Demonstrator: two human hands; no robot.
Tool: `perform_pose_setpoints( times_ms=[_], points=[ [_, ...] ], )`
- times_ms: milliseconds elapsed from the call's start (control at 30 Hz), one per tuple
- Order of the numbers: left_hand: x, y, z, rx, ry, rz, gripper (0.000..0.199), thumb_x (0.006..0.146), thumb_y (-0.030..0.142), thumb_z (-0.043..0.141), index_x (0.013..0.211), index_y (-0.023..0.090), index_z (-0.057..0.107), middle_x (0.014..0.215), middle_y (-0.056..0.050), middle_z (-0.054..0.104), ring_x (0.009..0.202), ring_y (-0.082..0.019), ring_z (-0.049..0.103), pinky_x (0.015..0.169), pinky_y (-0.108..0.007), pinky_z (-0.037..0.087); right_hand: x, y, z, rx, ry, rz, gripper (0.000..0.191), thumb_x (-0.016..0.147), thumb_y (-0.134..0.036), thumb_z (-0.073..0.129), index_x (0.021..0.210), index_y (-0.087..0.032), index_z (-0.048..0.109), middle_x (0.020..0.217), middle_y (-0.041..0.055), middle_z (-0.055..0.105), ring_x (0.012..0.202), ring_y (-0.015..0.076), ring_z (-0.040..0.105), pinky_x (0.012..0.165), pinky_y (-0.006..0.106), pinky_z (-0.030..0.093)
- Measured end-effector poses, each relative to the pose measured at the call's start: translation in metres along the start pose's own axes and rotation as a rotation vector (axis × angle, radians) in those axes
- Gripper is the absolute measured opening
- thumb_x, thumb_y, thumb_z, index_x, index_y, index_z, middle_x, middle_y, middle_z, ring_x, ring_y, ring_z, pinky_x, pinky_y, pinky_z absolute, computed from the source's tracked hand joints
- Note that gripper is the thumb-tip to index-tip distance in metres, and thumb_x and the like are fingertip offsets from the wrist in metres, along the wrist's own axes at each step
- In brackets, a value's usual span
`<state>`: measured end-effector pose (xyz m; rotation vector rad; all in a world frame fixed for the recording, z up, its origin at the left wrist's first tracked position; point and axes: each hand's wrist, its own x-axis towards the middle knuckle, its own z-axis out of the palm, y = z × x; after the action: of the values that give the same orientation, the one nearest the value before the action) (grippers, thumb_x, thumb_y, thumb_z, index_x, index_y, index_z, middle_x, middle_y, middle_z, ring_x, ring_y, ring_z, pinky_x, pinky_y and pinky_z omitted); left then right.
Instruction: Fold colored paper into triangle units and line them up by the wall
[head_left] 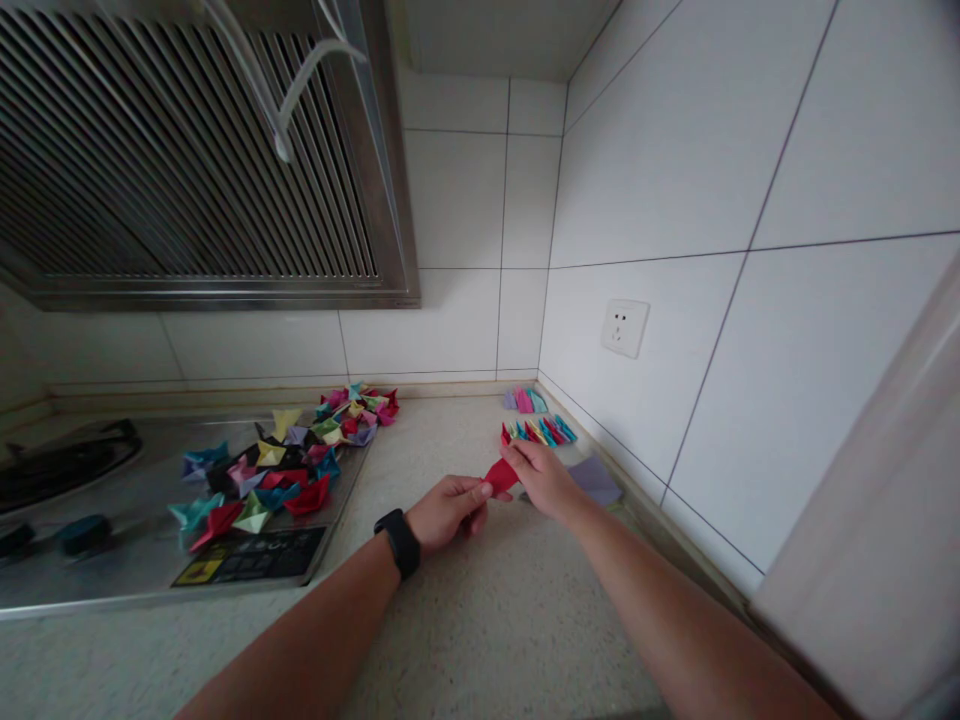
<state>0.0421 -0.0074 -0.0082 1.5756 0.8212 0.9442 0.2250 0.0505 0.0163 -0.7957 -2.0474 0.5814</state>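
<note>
A small piece of folded red paper [501, 477] is held between my two hands, above the countertop. My left hand [455, 507], with a black watch on its wrist, pinches the paper's left end. The upper right part of the paper is in the fingers of my right hand [541, 474], which hide some of it. Just beyond the right hand stands a row of folded colored papers [540, 431]. Behind that row lie more folded pieces [525, 400] in purple, pink and teal. A stack of flat purple paper [595, 480] rests to the right of my right hand.
Many colorful folded paper shapes [281, 480] lie on the gas stove [150, 570] at left, spreading onto the countertop [442, 430]. A range hood [225, 180] hangs above. The tiled wall at right carries a socket [625, 328].
</note>
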Motion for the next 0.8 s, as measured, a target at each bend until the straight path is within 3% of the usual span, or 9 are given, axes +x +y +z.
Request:
perform_pose_setpoints(
  times_ms=[267,533,800],
  points=[
    [0.0015,-0.0037,0.0018,0.013,-0.021,0.026,0.052,0.088,0.053,0.042,0.100,0.010,0.067,0.047,0.004,0.044,0.041,-0.006,0.034,0.045,-0.020,0.026,0.0002,-0.0016,0.0009,0.069,-0.040,0.068,0.037,0.092,-0.047,0.038,0.071,-0.019,0.047,0.061,-0.0028,0.044,0.057,0.0115,0.041,0.054,0.023,0.031],
    [-0.0007,0.0049,0.0057,0.018,0.000,-0.029,0.057,0.087,0.058,0.038,0.102,0.010,0.064,0.065,-0.002,0.054,0.049,-0.009,0.048,0.044,-0.020,0.035,-0.0025,-0.0002,0.0020,-0.019,-0.101,0.014,0.037,0.093,-0.042,0.038,0.065,-0.019,0.043,0.059,-0.0032,0.043,0.057,0.0111,0.041,0.053,0.023,0.029],
    [0.0006,0.0002,0.0055,0.067,-0.021,-0.040,0.050,0.084,0.056,0.047,0.099,0.011,0.065,0.061,0.000,0.052,0.050,-0.008,0.046,0.046,-0.019,0.034,-0.0045,-0.0028,0.0045,-0.067,-0.163,-0.014,0.037,0.093,-0.041,0.040,0.064,-0.018,0.043,0.059,-0.0043,0.044,0.058,0.0102,0.042,0.055,0.023,0.028]
  ],
)
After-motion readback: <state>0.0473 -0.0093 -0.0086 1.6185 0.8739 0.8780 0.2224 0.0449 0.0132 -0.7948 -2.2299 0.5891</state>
